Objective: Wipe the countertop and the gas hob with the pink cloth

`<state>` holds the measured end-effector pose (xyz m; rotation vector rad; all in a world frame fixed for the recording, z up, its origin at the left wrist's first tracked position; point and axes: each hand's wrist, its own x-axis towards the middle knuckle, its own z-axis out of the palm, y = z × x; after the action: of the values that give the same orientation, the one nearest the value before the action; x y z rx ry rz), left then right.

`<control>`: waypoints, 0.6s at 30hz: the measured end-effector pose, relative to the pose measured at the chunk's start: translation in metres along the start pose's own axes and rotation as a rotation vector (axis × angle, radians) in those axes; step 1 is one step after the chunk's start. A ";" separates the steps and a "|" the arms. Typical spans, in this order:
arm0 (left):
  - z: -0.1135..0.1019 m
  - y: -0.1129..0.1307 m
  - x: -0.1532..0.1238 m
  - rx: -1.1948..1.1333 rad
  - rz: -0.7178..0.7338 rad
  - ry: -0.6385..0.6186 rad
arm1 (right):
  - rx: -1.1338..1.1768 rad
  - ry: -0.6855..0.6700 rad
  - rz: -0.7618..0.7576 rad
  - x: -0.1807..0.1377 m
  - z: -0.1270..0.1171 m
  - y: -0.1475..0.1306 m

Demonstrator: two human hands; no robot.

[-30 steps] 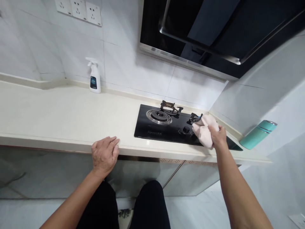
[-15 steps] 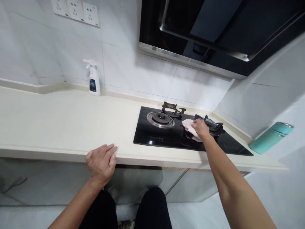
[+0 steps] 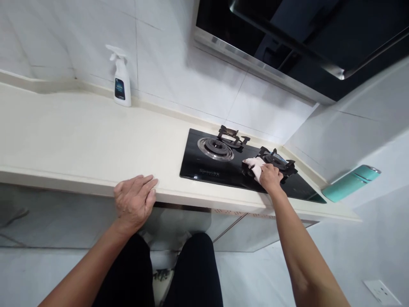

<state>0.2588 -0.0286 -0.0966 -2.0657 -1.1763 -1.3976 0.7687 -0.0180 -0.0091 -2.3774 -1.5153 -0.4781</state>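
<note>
My right hand is closed on a pale pink cloth, pressed over the black knobs near the front of the gas stove. My left hand rests on the front edge of the cream countertop, fingers stretched out flat and holding nothing. On the stove's left side the burner is uncovered, and its black pan support sits off it, behind and to the right. The right burner's pan support stands just beyond my right hand.
A white spray bottle stands against the tiled wall. At the counter's right end is a teal flask. The black range hood hangs low over the stove. Cabinet doors lie below the counter edge.
The camera view has tilted and shifted slightly. My right hand has turned and bunched the cloth nearer the knobs. My left hand stays on the counter edge.
</note>
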 end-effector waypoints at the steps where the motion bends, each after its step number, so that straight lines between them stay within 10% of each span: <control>1: 0.000 0.000 -0.001 -0.004 -0.006 -0.012 | 0.003 0.008 0.012 -0.003 -0.001 -0.002; 13: 0.001 0.005 0.002 0.016 -0.043 -0.002 | 0.215 0.209 0.321 -0.044 0.006 -0.020; 18: 0.000 0.005 0.003 0.027 -0.031 0.008 | 0.202 0.097 0.297 -0.045 0.000 -0.016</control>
<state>0.2631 -0.0296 -0.0934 -2.0301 -1.2226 -1.3949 0.7360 -0.0479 -0.0267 -2.3286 -1.0885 -0.3467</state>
